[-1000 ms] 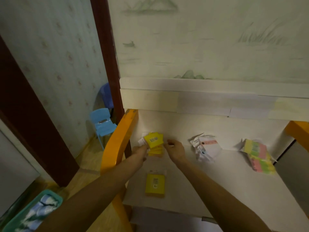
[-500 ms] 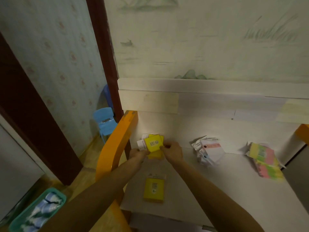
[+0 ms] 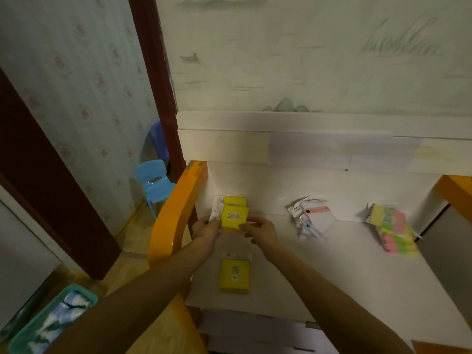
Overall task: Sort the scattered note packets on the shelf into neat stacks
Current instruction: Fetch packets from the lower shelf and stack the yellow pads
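Both hands are squaring up the yellow packet stack (image 3: 233,215) at the back left corner of the shelf (image 3: 357,264): the left hand (image 3: 205,229) pinches its left edge and white wrapper, the right hand (image 3: 260,229) pinches its lower right corner, fingers curled on it. One loose yellow packet (image 3: 234,275) lies nearer the front edge than that stack, apart from it. To the stack's right sit a white packet heap (image 3: 310,218) and, farther right, a pastel packet pile (image 3: 392,229). The step looks like aligning; next probably means freeing one hand to fetch the loose packet and set it squarely on top
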